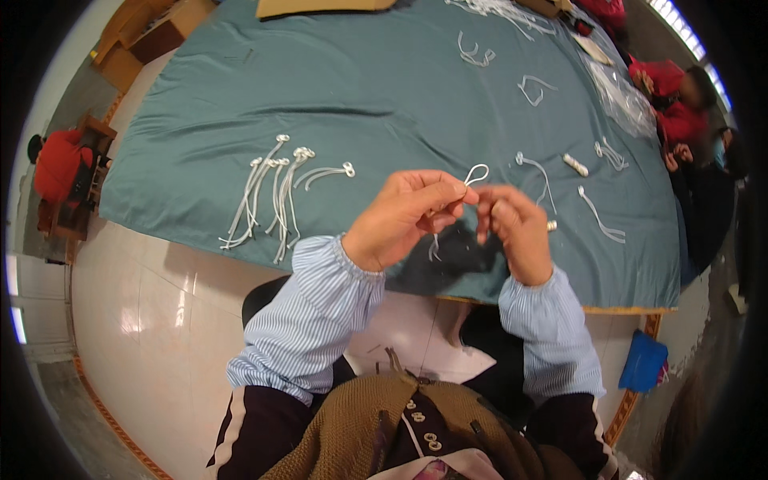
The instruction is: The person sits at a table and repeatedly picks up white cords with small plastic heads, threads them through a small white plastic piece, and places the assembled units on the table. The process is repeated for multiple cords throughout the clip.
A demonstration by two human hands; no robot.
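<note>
White cord (486,170), looped, held above near edge of tabletop (384,88). Left hand (408,210): thumb and finger pinched on it. Right hand (518,228): curled beside loop, blurred; grip cannot be told. Step, judged: loop-forming; next calls for steady left pinch.

Glare spots the pale floor (160,320). The right hand (518,230) looks slightly blurred. Fisheye distortion curves the dark-rimmed view.

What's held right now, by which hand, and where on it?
White cord, pinched in the left hand just below its loop. Can't tell whether the right hand also grips it; its fingers are blurred.
</note>
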